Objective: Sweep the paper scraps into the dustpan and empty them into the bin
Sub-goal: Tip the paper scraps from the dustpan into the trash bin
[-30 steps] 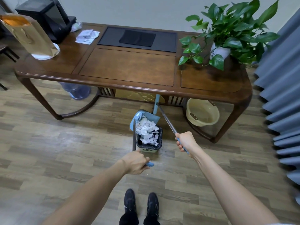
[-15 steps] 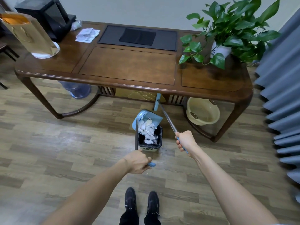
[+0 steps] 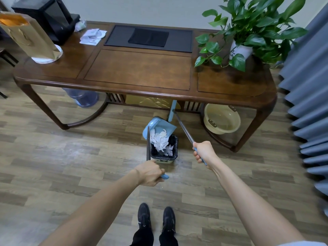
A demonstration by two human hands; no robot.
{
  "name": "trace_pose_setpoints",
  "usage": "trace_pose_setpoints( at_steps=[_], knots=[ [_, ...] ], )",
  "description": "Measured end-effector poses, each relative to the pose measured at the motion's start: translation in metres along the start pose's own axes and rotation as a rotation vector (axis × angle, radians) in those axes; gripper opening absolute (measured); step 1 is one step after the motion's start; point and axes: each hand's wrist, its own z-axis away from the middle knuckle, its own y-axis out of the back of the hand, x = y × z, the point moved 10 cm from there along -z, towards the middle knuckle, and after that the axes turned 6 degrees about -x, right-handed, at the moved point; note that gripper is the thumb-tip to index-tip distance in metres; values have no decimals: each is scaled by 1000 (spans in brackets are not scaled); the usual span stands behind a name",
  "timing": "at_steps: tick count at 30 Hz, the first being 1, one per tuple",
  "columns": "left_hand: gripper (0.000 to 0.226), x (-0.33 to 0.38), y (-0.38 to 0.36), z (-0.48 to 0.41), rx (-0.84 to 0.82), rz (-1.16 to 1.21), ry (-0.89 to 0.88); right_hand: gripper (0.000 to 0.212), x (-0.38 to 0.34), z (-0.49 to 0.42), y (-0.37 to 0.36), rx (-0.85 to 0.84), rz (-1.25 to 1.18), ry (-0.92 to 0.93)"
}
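We've got the blue dustpan (image 3: 160, 126) tipped over the small bin (image 3: 164, 152), which sits on the floor just in front of the wooden table (image 3: 142, 75). White paper scraps (image 3: 160, 141) are piled at the pan's lip and spilling into the bin's black liner. Our left hand (image 3: 150, 173) is closed around the dustpan handle, and our right hand (image 3: 203, 153) is wrapped around the broom handle (image 3: 183, 128) (its head is tucked under the table edge). A yellow basin (image 3: 221, 118) under the table looks empty.

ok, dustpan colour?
Light blue dustpan, tipped over the bin; clearest in the head view.
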Motion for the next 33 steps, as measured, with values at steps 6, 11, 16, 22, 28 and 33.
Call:
trace_pose_setpoints(
  at_steps=[6, 11, 16, 22, 28, 33],
  knots=[
    [36, 6, -3, -2, -23, -26, -19, 21, 2, -4, -5, 17, 30, 9],
    [37, 7, -1, -5, -25, -7, -11, 23, 4, -5, 1, 47, -11, 15],
    [35, 10, 0, -5, -48, -42, -37, 20, 9, -5, -2, 29, -23, -2],
    [35, 8, 2, -8, -40, -53, -44, 21, 15, -6, 0, 59, -36, -5],
    [36, 4, 10, -9, -14, -51, -29, 22, 12, 0, 1, 43, -144, -1],
    [36, 0, 9, -6, -27, -69, -31, 19, 15, 4, -4, 9, -188, -42]
  ],
)
